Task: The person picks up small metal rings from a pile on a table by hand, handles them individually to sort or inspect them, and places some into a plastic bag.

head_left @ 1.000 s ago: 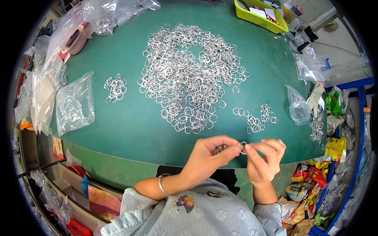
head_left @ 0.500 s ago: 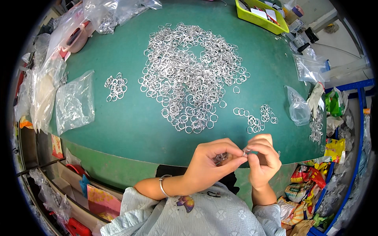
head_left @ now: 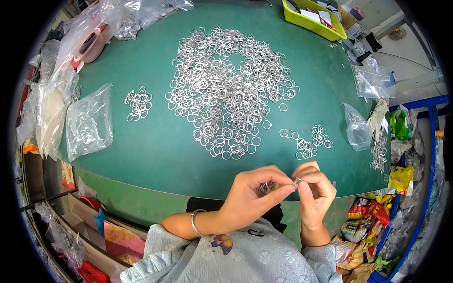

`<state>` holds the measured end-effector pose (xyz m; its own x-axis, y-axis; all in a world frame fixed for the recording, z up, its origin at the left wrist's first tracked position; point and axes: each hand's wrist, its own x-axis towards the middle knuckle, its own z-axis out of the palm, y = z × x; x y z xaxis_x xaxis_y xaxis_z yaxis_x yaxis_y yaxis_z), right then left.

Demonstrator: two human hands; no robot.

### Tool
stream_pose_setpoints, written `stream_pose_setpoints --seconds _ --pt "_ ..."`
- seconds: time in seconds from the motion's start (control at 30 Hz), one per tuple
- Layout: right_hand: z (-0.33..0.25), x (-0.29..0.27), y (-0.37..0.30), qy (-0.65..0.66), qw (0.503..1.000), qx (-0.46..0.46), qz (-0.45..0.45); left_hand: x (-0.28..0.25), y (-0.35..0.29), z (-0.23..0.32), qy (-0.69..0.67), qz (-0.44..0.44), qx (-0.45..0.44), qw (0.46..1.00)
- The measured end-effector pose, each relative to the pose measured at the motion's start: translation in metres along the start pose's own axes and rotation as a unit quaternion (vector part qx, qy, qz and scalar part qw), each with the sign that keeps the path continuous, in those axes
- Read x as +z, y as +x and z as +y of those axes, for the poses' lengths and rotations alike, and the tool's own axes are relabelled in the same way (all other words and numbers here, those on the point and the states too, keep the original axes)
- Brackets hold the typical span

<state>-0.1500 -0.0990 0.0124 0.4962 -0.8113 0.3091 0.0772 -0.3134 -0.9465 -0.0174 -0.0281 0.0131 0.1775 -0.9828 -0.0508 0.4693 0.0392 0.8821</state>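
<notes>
Just past the near table edge, my left hand [head_left: 252, 193] is closed, cupping several silver rings [head_left: 266, 187] in its palm. Its thumb and forefinger pinch one silver ring [head_left: 296, 181], which the fingertips of my right hand [head_left: 315, 193] also grip from the other side. Most of that ring is hidden by the fingers. Beyond my hands, a large heap of silver rings [head_left: 231, 89] spreads over the green table [head_left: 155, 155]. One small group of rings [head_left: 306, 149] lies to the right, and another small pile [head_left: 139, 104] lies to the left.
Clear plastic bags [head_left: 89, 122] lie along the left side, near a pink basket [head_left: 92, 49]. A yellow-green tray [head_left: 314, 21] with tools stands at the far right. A small clear bag [head_left: 357, 127] and a white glove [head_left: 377, 118] sit at the right edge.
The ring between my fingertips has turned and shows more above them. My right hand's fingers have shifted slightly; the rings on the table have not moved.
</notes>
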Motion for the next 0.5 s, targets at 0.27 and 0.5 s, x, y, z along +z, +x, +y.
stream_pose_setpoints --seconds 0.27,0.5 --pt "-0.0027 0.0005 -0.0012 0.026 1.000 0.013 0.000 -0.0010 -0.0005 0.0006 -0.034 -0.024 -0.019 0.999" --pt "0.0005 -0.0021 -0.0012 0.023 1.000 0.013 -0.004 -0.0004 0.0011 -0.0019 -0.045 -0.025 -0.045 0.998"
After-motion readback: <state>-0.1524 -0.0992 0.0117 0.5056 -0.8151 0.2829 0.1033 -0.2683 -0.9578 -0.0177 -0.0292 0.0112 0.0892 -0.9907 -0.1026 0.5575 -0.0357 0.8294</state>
